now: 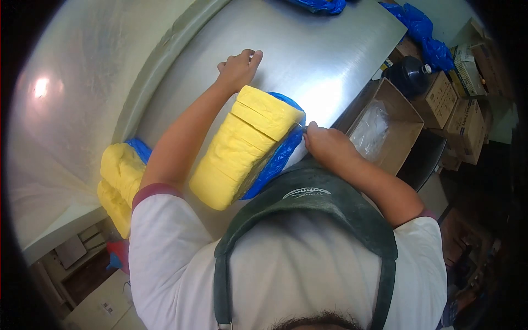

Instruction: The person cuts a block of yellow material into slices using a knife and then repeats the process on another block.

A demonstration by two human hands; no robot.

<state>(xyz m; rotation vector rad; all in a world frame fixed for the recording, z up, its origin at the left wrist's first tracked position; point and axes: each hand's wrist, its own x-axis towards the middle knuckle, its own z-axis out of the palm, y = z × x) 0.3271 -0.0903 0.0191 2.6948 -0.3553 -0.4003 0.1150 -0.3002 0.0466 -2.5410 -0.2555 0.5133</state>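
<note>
A large yellow block (236, 148) with cuts across its upper part lies on blue plastic (283, 151) on the metal table (192, 66). My right hand (330, 144) is closed around the dark handle of a knife (304, 129), beside the block's right edge near the upper end. Only a short bit of thin blade shows at the block; the rest is hidden. Just past the block's upper end is my left hand (240, 69), its fingers loosely bent and apart, holding nothing.
More yellow pieces (121, 170) lie at the left by blue plastic. To the right stand an open cardboard box (404, 118) with clear plastic inside, a dark bottle (407, 76) and stacked cartons (465, 129). A blue bag (319, 4) sits at the table's far edge.
</note>
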